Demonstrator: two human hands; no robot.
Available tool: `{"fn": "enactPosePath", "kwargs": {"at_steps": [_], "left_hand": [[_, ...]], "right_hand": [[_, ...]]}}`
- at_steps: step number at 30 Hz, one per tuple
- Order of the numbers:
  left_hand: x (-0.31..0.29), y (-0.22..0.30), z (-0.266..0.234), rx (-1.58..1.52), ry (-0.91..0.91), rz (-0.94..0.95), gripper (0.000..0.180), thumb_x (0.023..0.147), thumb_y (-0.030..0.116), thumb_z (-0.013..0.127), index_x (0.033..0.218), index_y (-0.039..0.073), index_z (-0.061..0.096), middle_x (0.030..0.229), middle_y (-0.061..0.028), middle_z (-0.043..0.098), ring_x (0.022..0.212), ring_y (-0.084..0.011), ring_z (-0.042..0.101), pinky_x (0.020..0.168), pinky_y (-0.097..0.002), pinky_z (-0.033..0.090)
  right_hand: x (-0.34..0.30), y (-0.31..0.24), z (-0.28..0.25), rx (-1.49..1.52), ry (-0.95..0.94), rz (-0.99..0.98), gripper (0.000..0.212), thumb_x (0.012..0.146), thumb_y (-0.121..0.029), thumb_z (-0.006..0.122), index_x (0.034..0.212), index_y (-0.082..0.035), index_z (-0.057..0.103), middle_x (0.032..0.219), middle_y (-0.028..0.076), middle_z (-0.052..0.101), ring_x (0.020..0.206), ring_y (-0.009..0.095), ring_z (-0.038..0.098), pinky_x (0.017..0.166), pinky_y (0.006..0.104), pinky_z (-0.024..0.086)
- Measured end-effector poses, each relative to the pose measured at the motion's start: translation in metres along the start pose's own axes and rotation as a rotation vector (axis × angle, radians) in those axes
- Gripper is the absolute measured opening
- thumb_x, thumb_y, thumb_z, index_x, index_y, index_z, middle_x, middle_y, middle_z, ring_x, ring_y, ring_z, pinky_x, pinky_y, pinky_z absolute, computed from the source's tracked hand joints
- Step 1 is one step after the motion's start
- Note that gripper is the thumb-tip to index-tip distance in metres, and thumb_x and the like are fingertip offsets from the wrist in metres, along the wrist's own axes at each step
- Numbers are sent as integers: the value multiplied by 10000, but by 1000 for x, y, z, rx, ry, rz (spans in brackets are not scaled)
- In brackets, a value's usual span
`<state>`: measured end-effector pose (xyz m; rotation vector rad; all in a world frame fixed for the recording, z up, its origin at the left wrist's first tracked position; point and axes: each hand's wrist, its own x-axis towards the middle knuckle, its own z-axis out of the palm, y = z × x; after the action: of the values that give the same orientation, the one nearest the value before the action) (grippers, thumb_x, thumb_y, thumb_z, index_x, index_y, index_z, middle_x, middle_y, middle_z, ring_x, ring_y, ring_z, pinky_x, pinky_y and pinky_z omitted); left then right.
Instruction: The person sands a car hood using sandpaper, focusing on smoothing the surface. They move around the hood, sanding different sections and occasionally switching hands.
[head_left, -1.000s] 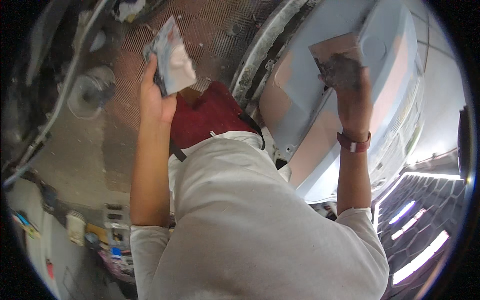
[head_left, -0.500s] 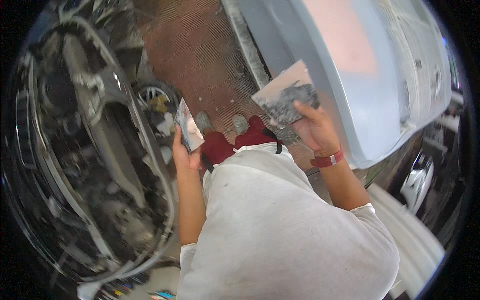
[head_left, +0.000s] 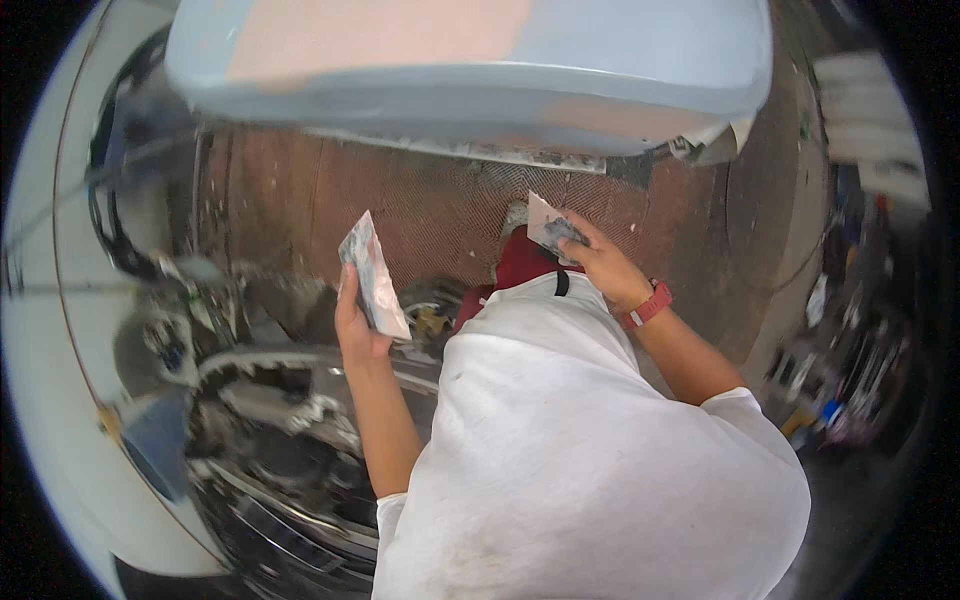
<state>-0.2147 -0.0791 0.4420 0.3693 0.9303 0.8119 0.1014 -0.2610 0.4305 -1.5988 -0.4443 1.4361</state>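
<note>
My left hand (head_left: 359, 328) grips a thin flat plate (head_left: 372, 268) by its lower edge. Grey smears cover that plate, and pinkish putty lies along its right side. In my right hand (head_left: 607, 268) is a second flat putty-smeared plate (head_left: 545, 222), pale pink with dark grey smears, pinched under the thumb. The two plates are held apart, in front of my waist. Whether each is a spreader or a mixing board I cannot tell. Ahead of both hands is a light grey-blue vehicle body panel (head_left: 640, 45) with a pinkish patch (head_left: 380, 35).
To my left lies an open engine bay (head_left: 290, 430) with bare metal parts. A white surface (head_left: 60, 400) curves along the far left. Reddish textured floor (head_left: 300, 190) runs below the panel. Assorted items (head_left: 840, 380) are heaped at the right.
My view has turned to the right, so the panel now spans the top instead of the right side. My right hand has drawn in toward my waist. Both plates stay in hand.
</note>
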Motion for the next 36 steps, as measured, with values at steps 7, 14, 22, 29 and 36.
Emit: {"fn": "enactPosePath", "kwargs": {"at_steps": [7, 14, 22, 29, 36], "left_hand": [[58, 50, 123, 312, -136, -12, 411, 1066, 316, 569, 1345, 16, 606, 1181, -115, 741, 970, -215, 757, 758, -359, 648], [120, 80, 198, 493, -407, -152, 373, 1114, 279, 486, 1371, 20, 569, 687, -26, 576, 443, -83, 387, 374, -260, 289], [222, 101, 241, 816, -1012, -401, 427, 1103, 303, 498, 1414, 12, 530, 606, -12, 495, 401, -93, 353, 378, -251, 261], [236, 69, 285, 656, -1342, -942, 274, 1123, 114, 374, 1350, -31, 425, 662, -139, 569, 421, -131, 476, 391, -239, 441], [257, 43, 279, 646, -1250, -1133, 298, 1128, 144, 339, 1262, -91, 464, 618, -209, 579, 305, -160, 479, 296, -269, 476]], "right_hand": [[29, 57, -7, 504, 318, 48, 615, 1055, -192, 561, 1597, -9, 336, 1402, 124, 600, 1266, 208, 585, 1077, 336, 464], [55, 117, 45, 1077, 702, 18, 513, 1061, -243, 576, 1526, -63, 455, 1339, 56, 642, 1157, 199, 640, 954, 434, 530], [124, 163, 165, 1701, 879, -461, 569, 1070, -459, 509, 1519, -115, 446, 1491, 113, 549, 1362, 327, 535, 1044, 678, 410], [182, 151, 237, 2088, 892, -854, 740, 1031, -663, 432, 1557, -142, 413, 1566, 112, 478, 1403, 370, 479, 1057, 755, 330], [253, 164, 238, 2072, 953, -783, 645, 1029, -478, 592, 1545, -144, 398, 1559, 87, 438, 1430, 322, 432, 1102, 727, 322]]}}
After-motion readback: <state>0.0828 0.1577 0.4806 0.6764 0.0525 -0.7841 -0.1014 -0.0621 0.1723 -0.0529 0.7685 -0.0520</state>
